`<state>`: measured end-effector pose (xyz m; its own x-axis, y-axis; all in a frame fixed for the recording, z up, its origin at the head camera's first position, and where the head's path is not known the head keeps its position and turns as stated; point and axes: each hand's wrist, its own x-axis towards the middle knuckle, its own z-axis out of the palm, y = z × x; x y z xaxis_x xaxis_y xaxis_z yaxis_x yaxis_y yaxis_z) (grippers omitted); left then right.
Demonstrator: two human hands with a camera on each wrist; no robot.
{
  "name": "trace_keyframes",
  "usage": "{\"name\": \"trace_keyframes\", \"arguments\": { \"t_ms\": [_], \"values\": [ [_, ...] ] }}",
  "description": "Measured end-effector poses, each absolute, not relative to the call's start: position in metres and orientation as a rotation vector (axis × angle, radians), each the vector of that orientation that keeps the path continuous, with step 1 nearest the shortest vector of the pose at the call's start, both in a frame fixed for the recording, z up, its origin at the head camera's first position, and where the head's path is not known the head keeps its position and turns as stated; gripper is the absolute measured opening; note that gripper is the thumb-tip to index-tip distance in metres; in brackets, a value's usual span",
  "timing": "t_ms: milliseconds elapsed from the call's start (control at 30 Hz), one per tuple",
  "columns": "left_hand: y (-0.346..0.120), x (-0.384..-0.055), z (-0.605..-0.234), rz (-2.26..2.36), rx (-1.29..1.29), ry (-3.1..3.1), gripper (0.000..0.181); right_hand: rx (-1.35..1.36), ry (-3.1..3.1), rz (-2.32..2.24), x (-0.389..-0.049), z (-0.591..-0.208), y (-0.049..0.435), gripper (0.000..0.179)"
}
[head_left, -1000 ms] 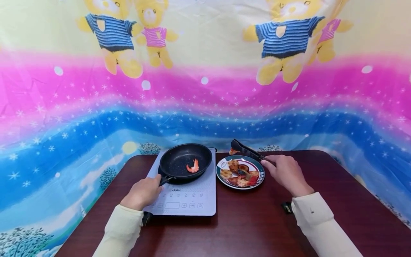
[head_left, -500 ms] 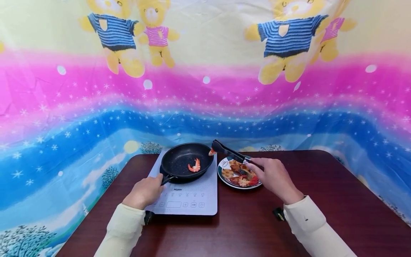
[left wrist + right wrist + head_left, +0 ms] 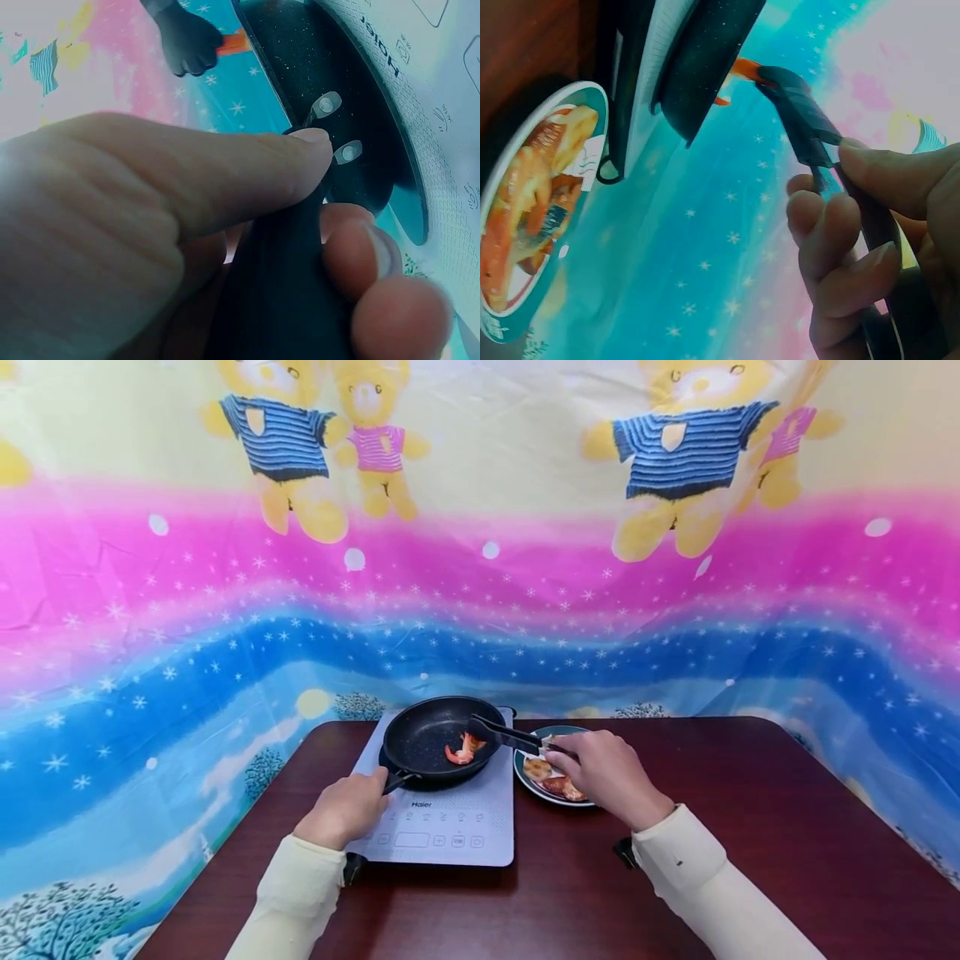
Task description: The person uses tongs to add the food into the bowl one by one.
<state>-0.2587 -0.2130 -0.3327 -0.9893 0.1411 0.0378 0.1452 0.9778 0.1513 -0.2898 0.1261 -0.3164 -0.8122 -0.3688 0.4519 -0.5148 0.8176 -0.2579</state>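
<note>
In the head view my left hand (image 3: 345,810) grips the black handle (image 3: 277,292) of a frying pan (image 3: 420,739). The pan sits on a white induction cooker (image 3: 450,852). My right hand (image 3: 611,777) holds black tongs (image 3: 513,737), whose tips reach over the pan's right side. An orange shrimp (image 3: 746,69) is at the tongs' tips in the right wrist view. Another shrimp (image 3: 457,753) lies in the pan, and the two overlap in the head view. Whether the held shrimp touches the pan I cannot tell.
A green-rimmed plate (image 3: 527,785) of cooked food stands right of the cooker, partly hidden by my right hand. All this rests on a dark brown table (image 3: 450,910). Behind it hangs a patterned cloth (image 3: 480,635) with teddy bears.
My right hand has moved left, bringing the tongs and shrimp from above the plate to over the pan. My left hand keeps its grip on the handle. The head view has shifted slightly.
</note>
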Motion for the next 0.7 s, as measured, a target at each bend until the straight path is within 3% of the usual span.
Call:
{"name": "trace_keyframes", "arguments": {
  "t_ms": [700],
  "values": [
    [-0.212,-0.259,-0.333,-0.22,-0.227,-3.086,0.023,0.543,-2.767,0.414,-0.296,-0.312,0.104,0.027]
  ]
}}
